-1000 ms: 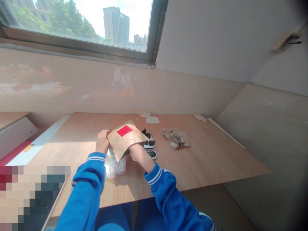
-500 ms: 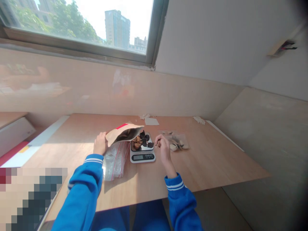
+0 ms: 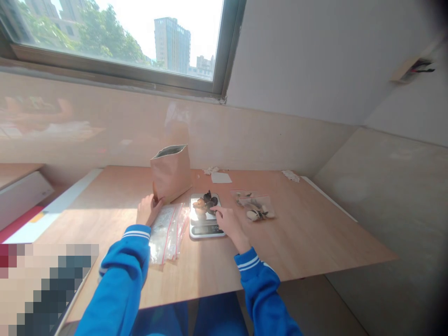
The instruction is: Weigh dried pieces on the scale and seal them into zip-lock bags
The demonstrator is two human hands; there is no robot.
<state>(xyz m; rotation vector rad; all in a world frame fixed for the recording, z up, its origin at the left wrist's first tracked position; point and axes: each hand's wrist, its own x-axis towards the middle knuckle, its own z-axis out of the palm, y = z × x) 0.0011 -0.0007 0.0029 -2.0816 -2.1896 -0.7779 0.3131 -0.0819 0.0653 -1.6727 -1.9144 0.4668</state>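
A brown paper bag (image 3: 171,177) stands upright with its mouth open, behind the flat clear zip bags (image 3: 164,235). My left hand (image 3: 148,210) is closed at its lower left corner, just above the zip bags. A white digital kitchen scale (image 3: 193,230) sits right of them. On its plate lie light brown dried pieces (image 3: 199,204) and dark, curled dried pieces (image 3: 207,198). My right hand (image 3: 227,223) reaches over the scale's right side. Its fingers are closed together, fingertips at a dark dried piece, and the hand covers part of the display panel.
Clear zip bags holding pale and dark dried pieces (image 3: 259,211) lie right of the scale. A white paper (image 3: 221,178) and crumpled tissue (image 3: 211,171) lie by the wall, with another tissue (image 3: 290,176) farther right. The table's (image 3: 315,233) front edge is near my legs.
The paper bag has gone from tilted over the scale to upright on the table, farther back. My right hand has moved left, from beside the scale to the pieces on it.
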